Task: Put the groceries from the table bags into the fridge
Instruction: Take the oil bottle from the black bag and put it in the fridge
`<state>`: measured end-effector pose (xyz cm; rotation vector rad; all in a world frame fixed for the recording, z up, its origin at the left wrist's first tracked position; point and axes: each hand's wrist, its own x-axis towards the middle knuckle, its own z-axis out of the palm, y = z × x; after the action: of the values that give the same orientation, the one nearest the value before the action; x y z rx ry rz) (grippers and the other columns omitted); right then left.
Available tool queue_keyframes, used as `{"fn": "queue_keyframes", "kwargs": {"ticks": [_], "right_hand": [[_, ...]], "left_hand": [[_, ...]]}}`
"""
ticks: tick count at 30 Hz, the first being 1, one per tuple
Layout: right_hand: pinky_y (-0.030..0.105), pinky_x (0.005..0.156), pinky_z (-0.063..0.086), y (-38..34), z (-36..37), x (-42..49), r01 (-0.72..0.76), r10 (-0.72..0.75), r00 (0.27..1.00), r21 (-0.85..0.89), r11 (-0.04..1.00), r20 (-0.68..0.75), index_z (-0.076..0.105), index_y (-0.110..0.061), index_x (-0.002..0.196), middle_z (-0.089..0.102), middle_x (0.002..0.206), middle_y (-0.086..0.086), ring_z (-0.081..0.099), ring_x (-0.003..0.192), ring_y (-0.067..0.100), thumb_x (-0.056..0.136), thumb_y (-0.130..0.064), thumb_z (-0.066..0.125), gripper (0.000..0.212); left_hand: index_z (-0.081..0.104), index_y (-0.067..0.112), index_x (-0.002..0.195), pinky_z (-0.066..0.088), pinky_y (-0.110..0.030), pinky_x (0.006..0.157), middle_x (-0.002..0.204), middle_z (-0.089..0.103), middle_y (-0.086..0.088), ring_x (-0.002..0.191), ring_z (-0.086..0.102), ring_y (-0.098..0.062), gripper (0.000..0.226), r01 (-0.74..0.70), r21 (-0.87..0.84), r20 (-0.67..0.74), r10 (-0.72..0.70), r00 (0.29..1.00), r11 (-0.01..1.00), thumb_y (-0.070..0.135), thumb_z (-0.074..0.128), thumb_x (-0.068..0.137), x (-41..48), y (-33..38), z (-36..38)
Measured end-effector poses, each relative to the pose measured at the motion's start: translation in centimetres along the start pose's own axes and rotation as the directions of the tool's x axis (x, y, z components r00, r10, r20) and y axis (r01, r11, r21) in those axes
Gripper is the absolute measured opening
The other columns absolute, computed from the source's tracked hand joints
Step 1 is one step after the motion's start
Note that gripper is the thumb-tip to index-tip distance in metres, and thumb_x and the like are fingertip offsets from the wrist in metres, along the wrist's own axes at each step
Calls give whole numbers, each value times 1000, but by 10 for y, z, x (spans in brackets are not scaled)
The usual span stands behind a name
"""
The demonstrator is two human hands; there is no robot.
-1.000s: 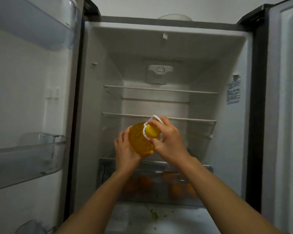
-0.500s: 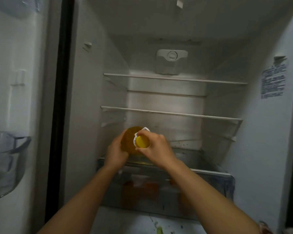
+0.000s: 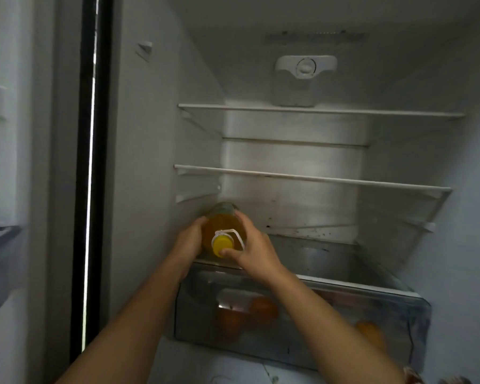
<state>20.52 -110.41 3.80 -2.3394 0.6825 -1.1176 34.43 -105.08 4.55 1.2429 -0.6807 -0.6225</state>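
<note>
A bottle of yellow oil (image 3: 221,227) with a yellow cap and a white carry handle lies tipped, cap toward me, at the left end of the fridge's lowest shelf (image 3: 324,259), over the crisper drawer. My left hand (image 3: 189,241) holds its left side. My right hand (image 3: 254,250) grips it by the neck and cap from the right. The bottle's base points into the fridge, close to the left wall.
Two glass shelves (image 3: 311,177) above stand bare. The clear crisper drawer (image 3: 302,325) below holds several oranges (image 3: 263,309). The open left door's bin (image 3: 0,239) sits at the far left. A thermostat dial (image 3: 305,66) is on the back wall.
Both hands have carried the bottle forward and down into the fridge, to the left end of the lowest shelf. My view has moved closer to the fridge interior.
</note>
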Motion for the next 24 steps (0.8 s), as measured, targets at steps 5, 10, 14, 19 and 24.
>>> {"fn": "queue_keyframes", "kwargs": {"ticks": [5, 10, 14, 19, 24], "right_hand": [[38, 110, 37, 2, 19, 15, -41, 49, 997, -135, 990, 55, 31, -19, 149, 43, 148, 8, 41, 136, 26, 84, -40, 70, 79], [39, 111, 36, 4, 33, 30, -67, 75, 995, -121, 990, 60, 29, -19, 150, 41, 150, 11, 39, 136, 29, 86, -37, 69, 78], [36, 101, 45, 3, 33, 34, -145, 155, 985, -112, 983, 81, 32, -18, 146, 51, 139, 12, 51, 124, 28, 83, -34, 72, 77], [34, 100, 46, 6, 25, 40, -149, 186, 972, -238, 960, 140, 35, -16, 146, 54, 137, 11, 53, 123, 28, 78, -35, 75, 81], [32, 95, 46, 5, 24, 35, -162, 195, 975, -257, 953, 109, 38, -15, 143, 56, 134, 13, 54, 121, 29, 78, -27, 73, 75]], "left_hand": [[68, 12, 95, 48, -35, 89, 108, 67, -15, 94, 62, -26, 27, -16, 123, -16, 18, 1000, 992, 30, 49, 94, 4, 1, 0], [63, 4, 116, 48, -40, 94, 118, 62, -21, 109, 59, -34, 31, -28, 288, -7, 31, 999, 957, 19, 42, 99, 4, 5, -4], [60, 8, 126, 45, -32, 95, 127, 60, -17, 115, 57, -32, 33, -65, 332, 4, 67, 998, 941, 11, 46, 95, 3, -1, -6], [52, 8, 135, 41, -30, 99, 135, 54, -15, 121, 53, -31, 46, -85, 248, 3, 87, 996, 965, 11, 54, 89, -7, -4, -2], [47, 8, 139, 40, -44, 106, 137, 52, -18, 123, 51, -33, 51, -131, 236, 31, 128, 991, 963, 14, 54, 89, -11, -10, 3]]}}
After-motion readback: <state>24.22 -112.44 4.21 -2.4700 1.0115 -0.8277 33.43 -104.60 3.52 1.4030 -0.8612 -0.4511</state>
